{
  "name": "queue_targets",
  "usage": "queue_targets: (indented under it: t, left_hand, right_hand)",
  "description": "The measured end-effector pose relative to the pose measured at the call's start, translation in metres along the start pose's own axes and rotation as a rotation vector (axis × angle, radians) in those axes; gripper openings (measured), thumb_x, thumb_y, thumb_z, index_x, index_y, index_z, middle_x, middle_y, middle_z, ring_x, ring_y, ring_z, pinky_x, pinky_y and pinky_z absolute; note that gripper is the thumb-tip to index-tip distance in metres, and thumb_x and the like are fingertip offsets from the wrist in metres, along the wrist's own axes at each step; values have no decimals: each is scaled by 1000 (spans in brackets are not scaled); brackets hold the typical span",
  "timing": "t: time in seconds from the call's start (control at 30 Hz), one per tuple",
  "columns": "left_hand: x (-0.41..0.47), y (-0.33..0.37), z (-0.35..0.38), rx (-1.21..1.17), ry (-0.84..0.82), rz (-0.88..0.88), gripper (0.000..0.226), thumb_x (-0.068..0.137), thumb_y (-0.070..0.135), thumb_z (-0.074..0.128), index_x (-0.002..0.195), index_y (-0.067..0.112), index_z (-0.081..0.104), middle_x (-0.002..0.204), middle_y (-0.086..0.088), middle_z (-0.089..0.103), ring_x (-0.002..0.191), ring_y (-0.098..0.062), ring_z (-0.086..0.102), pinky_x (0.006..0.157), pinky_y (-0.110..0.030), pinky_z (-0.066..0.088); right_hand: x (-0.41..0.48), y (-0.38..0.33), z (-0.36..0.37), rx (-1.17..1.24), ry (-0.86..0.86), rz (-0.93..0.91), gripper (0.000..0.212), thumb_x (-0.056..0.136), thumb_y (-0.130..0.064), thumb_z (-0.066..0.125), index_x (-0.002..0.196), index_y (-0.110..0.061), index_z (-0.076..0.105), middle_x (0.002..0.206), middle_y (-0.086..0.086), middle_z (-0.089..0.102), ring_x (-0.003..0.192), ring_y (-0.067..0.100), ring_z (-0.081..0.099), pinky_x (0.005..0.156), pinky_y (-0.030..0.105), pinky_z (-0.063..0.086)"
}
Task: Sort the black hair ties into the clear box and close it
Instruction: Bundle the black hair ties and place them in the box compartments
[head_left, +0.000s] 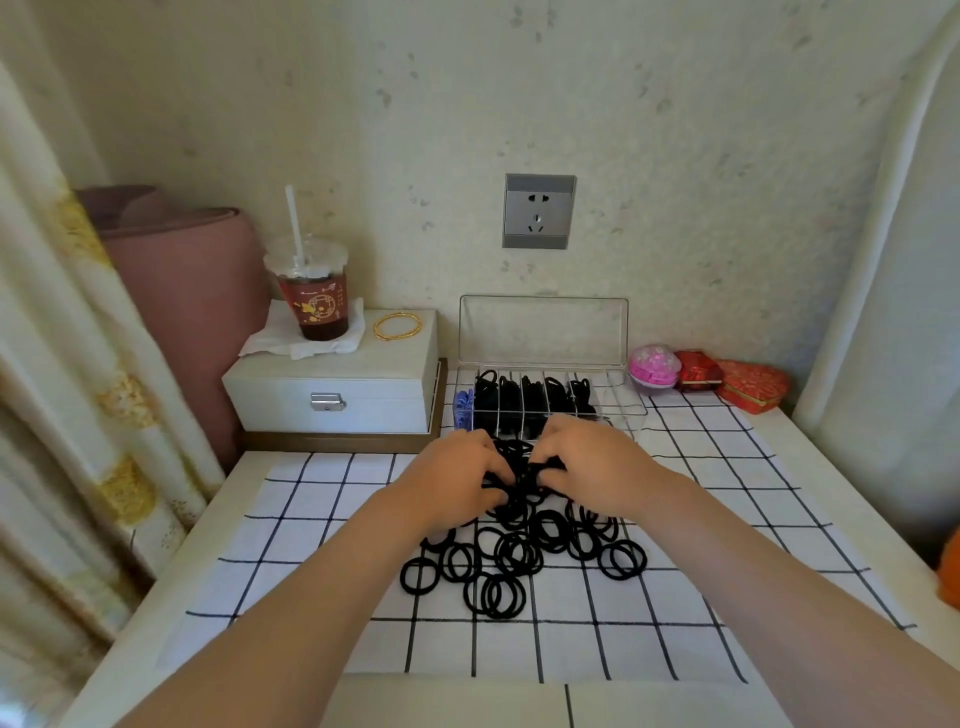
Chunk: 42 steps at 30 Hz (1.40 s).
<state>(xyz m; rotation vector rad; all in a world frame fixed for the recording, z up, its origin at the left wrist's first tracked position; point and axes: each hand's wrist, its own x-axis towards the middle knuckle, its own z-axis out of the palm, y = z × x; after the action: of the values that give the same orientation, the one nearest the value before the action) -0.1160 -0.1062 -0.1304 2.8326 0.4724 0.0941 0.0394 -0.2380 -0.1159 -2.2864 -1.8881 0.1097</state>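
Now the thin black hair ties (519, 561) lie in one loose heap of round loops, too many to count, on the checked cloth (322, 545). The left hand (457, 480) and right hand (592, 467) each curl a grip on ties at its far end. One clear box (619, 400) stands open just behind. Bare cloth lies on both sides.

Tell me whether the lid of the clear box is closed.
No, the lid stands upright behind the clear box, leaving its compartments of black hair ties uncovered.
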Motion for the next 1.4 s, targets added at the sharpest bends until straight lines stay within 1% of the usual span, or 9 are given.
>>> queue_targets:
  t: [0.17,0.33,0.43,0.57,0.77,0.93,1.03,1.27,1.4]
  left_hand:
    - [0,4,-10,-305,96,-135,32,90,15,58,116,33,66,118,12,59,112,-9,56,101,-30,45]
    - [-1,21,-26,-782,49,-228,45,85,50,67,127,36,60,118,16,64,110,-1,58,93,-22,43]
    - [-3,23,-26,-813,63,-239,33,84,40,73,116,33,68,101,8,73,94,-5,68,83,-20,47]
    - [-6,20,-30,-880,101,-297,15,90,26,66,102,28,74,89,10,75,78,-4,70,74,-20,48]
    - [-7,15,-32,-902,61,-365,11,90,24,64,99,23,70,93,-1,75,79,-9,71,76,-26,56]
    - [-6,10,-28,-768,54,-339,9,92,23,63,98,24,70,90,0,73,74,-7,70,73,-24,56]
    - [-5,11,-26,-771,30,-333,10,92,25,63,99,24,70,91,-1,73,74,-7,69,76,-26,57]
    - [-7,10,-26,-879,3,-335,17,97,24,57,108,19,68,94,2,70,73,-5,67,77,-23,57]
    - [-7,8,-25,-875,29,-368,15,96,22,58,105,17,69,89,-1,70,71,-6,67,73,-21,58]
  right_hand:
    - [-1,6,-13,303,103,167,10,91,-27,66,85,-32,73,79,-17,65,75,-1,61,73,28,51]
    - [-4,-6,-23,499,83,268,13,88,-27,67,76,-25,72,52,-12,62,44,-3,56,53,22,45]
    - [-5,-17,-30,596,79,287,13,91,-25,65,83,-19,73,45,-10,59,40,6,56,45,21,45]
    - [-5,-29,-33,679,52,278,11,93,-23,64,89,-17,72,45,-15,60,38,1,54,42,18,44]
    - [-9,-31,-32,754,-54,264,14,95,-24,63,89,-18,74,57,-9,68,45,7,57,47,22,49]
    - [-11,-14,-27,374,-201,243,25,87,-22,60,104,-32,76,85,-21,70,76,-5,62,74,18,46]
    - [-14,-15,-17,177,-319,166,25,83,-27,70,108,-31,75,87,-21,66,86,-3,62,80,18,49]
    - [-12,-16,-9,173,-279,133,3,82,-28,76,83,-28,78,85,-16,71,81,1,65,78,23,54]
    - [-16,-11,-29,494,-161,244,3,85,-18,74,86,-20,75,75,-1,74,54,12,62,52,23,51]
